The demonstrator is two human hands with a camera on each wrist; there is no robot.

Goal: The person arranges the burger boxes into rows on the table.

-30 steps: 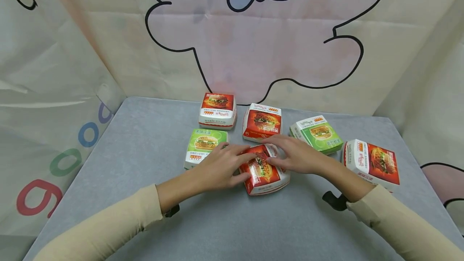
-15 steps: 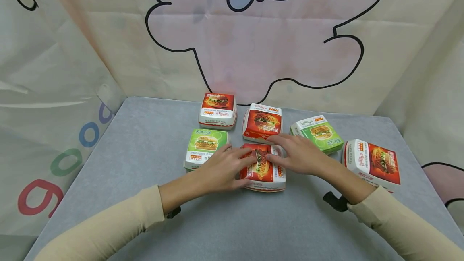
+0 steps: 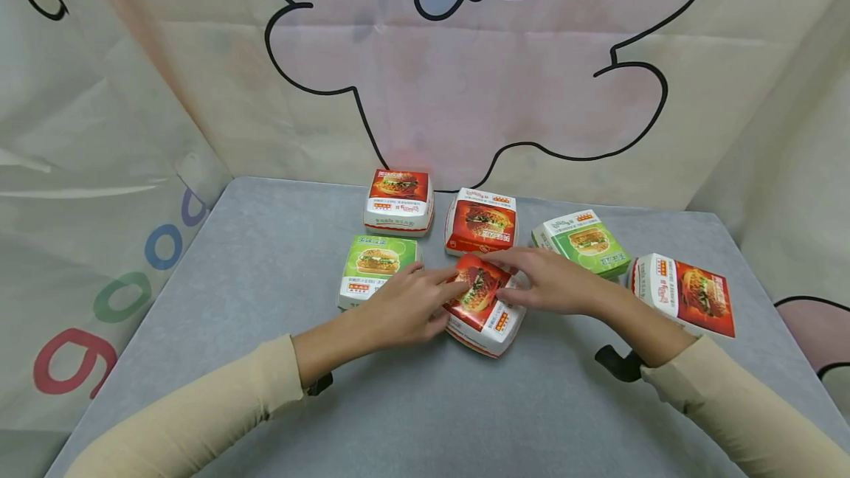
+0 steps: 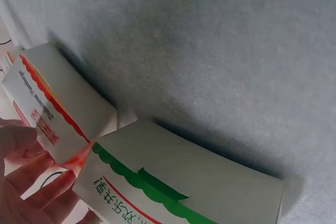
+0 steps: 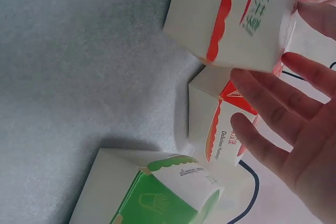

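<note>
A red-and-white burger box (image 3: pixel 482 336) sits turned askew at the middle of the table, between both hands. My left hand (image 3: pixel 408 308) is at its left side, with the index finger over the printed lid and the thumb low by the side. From the right, my right hand (image 3: pixel 554 280) reaches over the far right edge; in the right wrist view its fingers (image 5: pixel 273 103) are stretched out along the box (image 5: pixel 236 19). Just beyond the left hand lies a green-and-white burger box (image 3: pixel 377 260). Another red burger box (image 3: pixel 487 221) is right behind the handled one.
A red box (image 3: pixel 398 201) stands at the back left. Right of the hands are a green box (image 3: pixel 587 243) and another red box (image 3: pixel 687 297). They rest on a grey cloth-covered table (image 3: pixel 279 264), with printed curtains (image 3: pixel 199 80) behind and at the sides.
The burger box between the hands has turned clockwise, its white strip swinging from the right side to the lower right. The hands have shifted only slightly; the other boxes stay put.
</note>
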